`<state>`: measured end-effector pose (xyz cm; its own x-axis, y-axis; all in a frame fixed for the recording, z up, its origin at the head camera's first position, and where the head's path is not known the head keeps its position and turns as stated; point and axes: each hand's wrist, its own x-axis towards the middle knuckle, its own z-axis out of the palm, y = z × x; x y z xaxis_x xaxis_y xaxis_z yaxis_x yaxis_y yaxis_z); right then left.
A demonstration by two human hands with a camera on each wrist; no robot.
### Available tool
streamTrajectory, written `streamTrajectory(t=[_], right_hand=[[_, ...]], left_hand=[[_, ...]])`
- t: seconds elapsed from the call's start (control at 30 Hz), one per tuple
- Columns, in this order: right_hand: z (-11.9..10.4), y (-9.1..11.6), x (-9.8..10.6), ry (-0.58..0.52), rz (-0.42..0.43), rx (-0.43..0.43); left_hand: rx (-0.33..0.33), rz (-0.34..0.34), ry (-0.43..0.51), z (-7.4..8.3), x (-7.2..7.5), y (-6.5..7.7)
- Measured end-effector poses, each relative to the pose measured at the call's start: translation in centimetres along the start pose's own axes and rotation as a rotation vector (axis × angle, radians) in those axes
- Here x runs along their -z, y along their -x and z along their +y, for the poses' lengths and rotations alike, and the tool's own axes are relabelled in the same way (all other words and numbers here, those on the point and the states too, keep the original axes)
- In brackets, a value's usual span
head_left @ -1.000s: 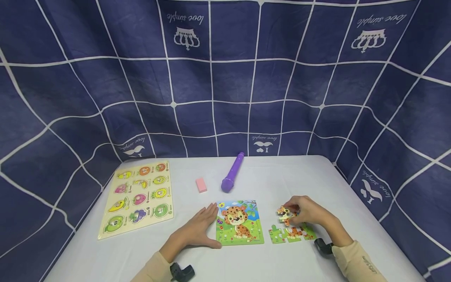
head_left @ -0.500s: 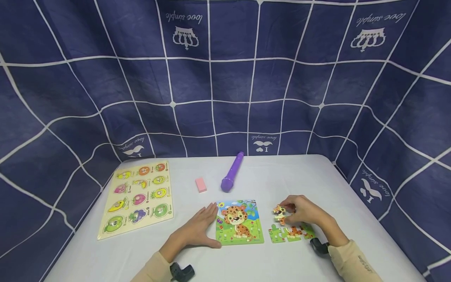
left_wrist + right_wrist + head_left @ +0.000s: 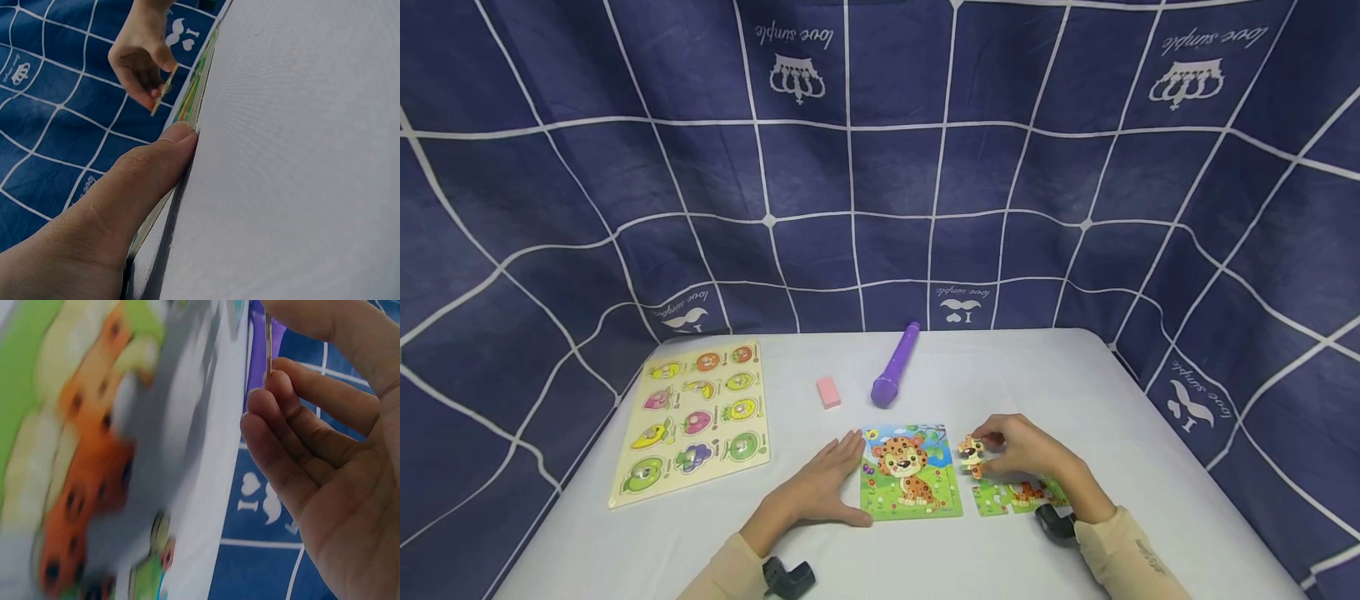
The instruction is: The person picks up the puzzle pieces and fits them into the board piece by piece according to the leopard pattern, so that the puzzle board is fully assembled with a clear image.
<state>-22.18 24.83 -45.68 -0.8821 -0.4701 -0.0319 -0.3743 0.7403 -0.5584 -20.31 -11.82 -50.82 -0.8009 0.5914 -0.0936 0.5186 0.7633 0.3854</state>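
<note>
Pinches puzzle piece (image 3: 971,455) in right grip (image 3: 1024,450), just beside board (image 3: 912,473) edge; spreads left grip (image 3: 822,487) along opposite edge; leaves slim gap from board to loose pieces (image 3: 990,502).

puzzle board (image 3: 912,473): dark-spotted orange leopard, green grass | puzzle piece (image 3: 972,454): orange, cream | microphone (image 3: 897,365): purple | hanging cloth (image 3: 808,175): navy, white grid

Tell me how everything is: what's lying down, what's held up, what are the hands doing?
Leopard picture board: lying flat
Leopard-face puzzle piece: held up in the air
Other puzzle pieces: lying flat, partly hidden
Left hand: touching the leopard picture board's left edge
Right hand: pinching the leopard-face puzzle piece
Purple toy microphone: lying on its side
Pink block: lying flat
Fruit puzzle board: lying flat, fruits in place
Blue curtain: hanging
</note>
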Motion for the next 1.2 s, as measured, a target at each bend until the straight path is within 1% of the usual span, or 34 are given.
streamTrajectory(t=[0.27, 0.43, 0.63, 0.9, 1.2], right_hand=[[-2.4, -1.4, -1.2, 0.025, 0.002, 0.066], [-3.6, -2.2, -2.3, 0.040, -0.004, 0.107], [-4.8, -3.1, -3.7, 0.026, -0.015, 0.139], [-5.9, -4.2, -4.7, 0.052, -0.015, 0.134], [-6.1, -4.9, -5.4, 0.067, -0.053, 0.123]], left_hand=[[-0.012, 0.003, 0.009, 0.1, 0.0, 0.1], [-0.011, 0.001, 0.007, 0.1, 0.0, 0.1], [-0.013, 0.003, 0.010, 0.1, 0.1, 0.1], [-0.020, 0.002, 0.008, 0.0, 0.0, 0.1], [-0.010, -0.004, 0.003, 0.1, 0.1, 0.1]])
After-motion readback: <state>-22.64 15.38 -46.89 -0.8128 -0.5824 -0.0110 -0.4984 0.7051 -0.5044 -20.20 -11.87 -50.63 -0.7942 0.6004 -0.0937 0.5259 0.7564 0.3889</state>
